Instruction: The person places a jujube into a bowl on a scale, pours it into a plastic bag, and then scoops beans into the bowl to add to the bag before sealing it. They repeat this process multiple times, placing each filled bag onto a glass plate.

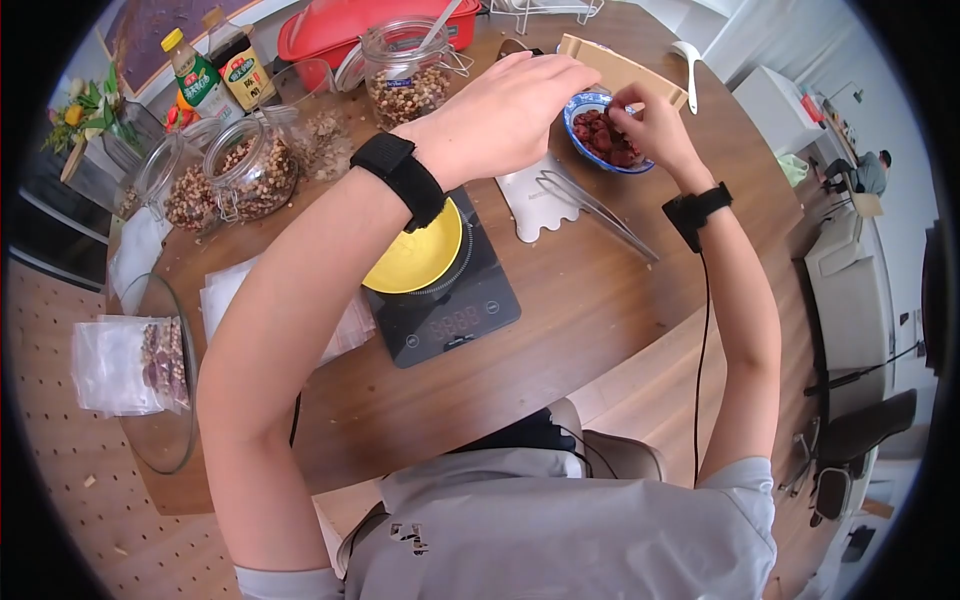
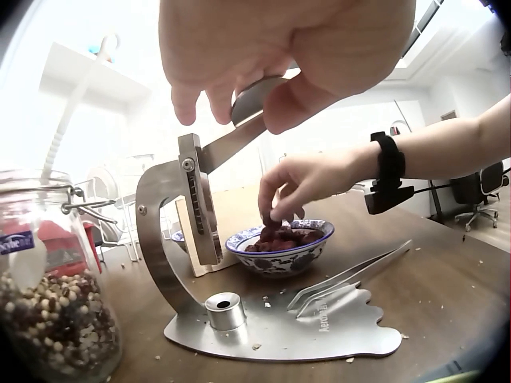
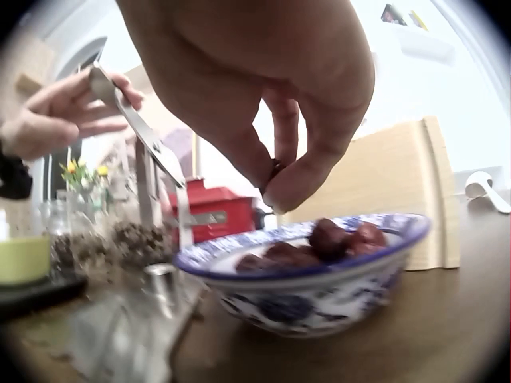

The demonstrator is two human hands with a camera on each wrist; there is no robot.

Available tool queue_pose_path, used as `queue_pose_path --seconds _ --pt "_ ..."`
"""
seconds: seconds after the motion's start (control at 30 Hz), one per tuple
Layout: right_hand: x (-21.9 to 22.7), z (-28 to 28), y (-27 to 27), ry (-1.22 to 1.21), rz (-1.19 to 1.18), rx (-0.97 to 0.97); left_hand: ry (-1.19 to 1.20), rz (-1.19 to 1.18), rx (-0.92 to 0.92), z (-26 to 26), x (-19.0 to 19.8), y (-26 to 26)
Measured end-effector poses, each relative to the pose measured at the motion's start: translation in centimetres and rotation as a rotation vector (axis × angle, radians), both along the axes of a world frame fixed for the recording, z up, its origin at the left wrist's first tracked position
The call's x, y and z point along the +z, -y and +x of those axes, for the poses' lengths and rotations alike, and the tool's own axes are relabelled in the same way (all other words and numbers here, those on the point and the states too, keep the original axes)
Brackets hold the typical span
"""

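Observation:
My left hand point(image 1: 500, 110) holds the lever point(image 2: 231, 145) of a metal pitting press, its thumb beside the handle's end. The lever is raised, and the press's scalloped base point(image 2: 271, 335) lies on the table with a small metal cup point(image 2: 226, 313) on it, the cup's hole bare. Beyond the press, a blue-and-white bowl point(image 3: 319, 299) holds several dark red, wrinkled dried fruits point(image 1: 597, 138) that look like jujubes. My right hand point(image 2: 315, 182) is over this bowl, thumb and fingertips pinching a small dark piece, mostly hidden by the fingers. Steel tweezers point(image 1: 615, 228) lie across the base's edge.
A yellow bowl point(image 1: 425, 262) sits on a black digital scale point(image 1: 450, 325) below my left forearm. Glass jars point(image 1: 250, 170) of mixed beans, bottles point(image 1: 195, 75) and a red container point(image 1: 320, 30) line the far side. Behind the fruit bowl are a wooden box point(image 3: 375, 175) and white spoon point(image 1: 690, 70).

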State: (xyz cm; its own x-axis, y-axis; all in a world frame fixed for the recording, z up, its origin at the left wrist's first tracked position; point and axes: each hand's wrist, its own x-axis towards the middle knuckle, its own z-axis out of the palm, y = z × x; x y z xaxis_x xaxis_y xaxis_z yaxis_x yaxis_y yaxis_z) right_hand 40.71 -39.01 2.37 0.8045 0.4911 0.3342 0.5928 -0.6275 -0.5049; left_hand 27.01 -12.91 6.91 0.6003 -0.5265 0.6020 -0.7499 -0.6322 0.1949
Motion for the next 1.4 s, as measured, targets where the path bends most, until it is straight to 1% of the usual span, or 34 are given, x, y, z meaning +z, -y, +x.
queue_pose_path --seconds 0.07,0.1,0.17,0.2,0.23,0.3,0.4,0.5,0.6,0.7,0.8,0.9,1.0,1.1,1.13,1.2,1.27,1.3,1.37,1.4 --pt "0.2 -1.7 -1.7 -0.183 0.340 0.027 -0.039 -0.028 -0.061 0.4 0.2 -0.4" --pt "0.0 -2.8 -2.7 -0.300 0.339 0.070 -0.059 -0.039 -0.095 0.5 0.4 -0.6" --pt "-0.3 -4.7 -4.5 -0.525 0.330 0.161 -0.174 -0.063 -0.088 0.4 1.0 -0.9" --pt "-1.3 -4.9 -5.1 -0.525 0.338 0.214 -0.230 -0.080 -0.082 0.3 1.1 -0.9" --pt "-2.4 -4.3 -5.5 -0.495 0.286 0.232 -0.212 -0.081 -0.092 0.4 1.1 -0.9" --pt "-3.5 -4.8 -6.7 -0.403 0.256 0.189 -0.175 -0.081 -0.102 0.2 1.3 -1.2" --pt "-3.2 -5.8 -8.0 -0.306 0.183 0.113 -0.295 -0.079 -0.070 -0.8 2.2 -1.7" --pt "-3.5 -5.7 -8.8 -0.111 0.154 0.102 -0.257 -0.069 -0.073 -0.8 2.1 -2.0" --pt "-3.8 -5.2 -9.6 -0.041 0.108 0.026 -0.313 -0.115 -0.068 -1.3 2.4 -1.7" --pt "-3.7 -4.9 -10.2 -0.023 0.119 0.028 -0.221 -0.086 -0.131 -1.0 1.9 -1.5" --pt "-4.8 -4.2 -10.6 0.009 0.106 0.040 -0.218 -0.114 -0.151 -0.8 1.6 -1.6" --pt "-5.1 -4.2 -10.6 0.023 0.095 0.013 -0.214 -0.141 -0.153 -0.6 1.1 -1.6" --pt "-4.4 -4.5 -10.4 0.007 0.025 0.008 -0.156 -0.114 -0.148 -0.9 0.0 -1.2" --pt "-5.6 -4.4 -10.5 0.280 0.123 0.103 -0.102 -0.020 -0.079 -1.8 -1.3 -0.6" --pt "-5.8 -4.4 -10.3 0.301 0.087 0.115 -0.082 -0.037 -0.060 -1.8 -1.6 -0.6" --pt "-6.6 -3.4 -9.9 0.515 -0.030 0.147 -0.078 -0.002 -0.056 -2.1 -1.5 -0.2" --pt "-7.5 -2.6 -9.6 0.656 -0.172 0.139 -0.078 0.030 -0.023 -2.9 -1.4 0.0" --pt "-7.5 -2.5 -9.6 0.729 -0.238 0.135 -0.032 0.029 -0.010 -2.7 -1.8 0.0" --pt "-7.1 -3.3 -9.7 0.692 -0.112 0.195 0.080 0.063 -0.031 -2.5 -1.9 0.1" --pt "-6.8 -3.7 -10.1 0.651 -0.103 0.180 0.041 0.117 -0.006 -2.5 -1.7 0.2"
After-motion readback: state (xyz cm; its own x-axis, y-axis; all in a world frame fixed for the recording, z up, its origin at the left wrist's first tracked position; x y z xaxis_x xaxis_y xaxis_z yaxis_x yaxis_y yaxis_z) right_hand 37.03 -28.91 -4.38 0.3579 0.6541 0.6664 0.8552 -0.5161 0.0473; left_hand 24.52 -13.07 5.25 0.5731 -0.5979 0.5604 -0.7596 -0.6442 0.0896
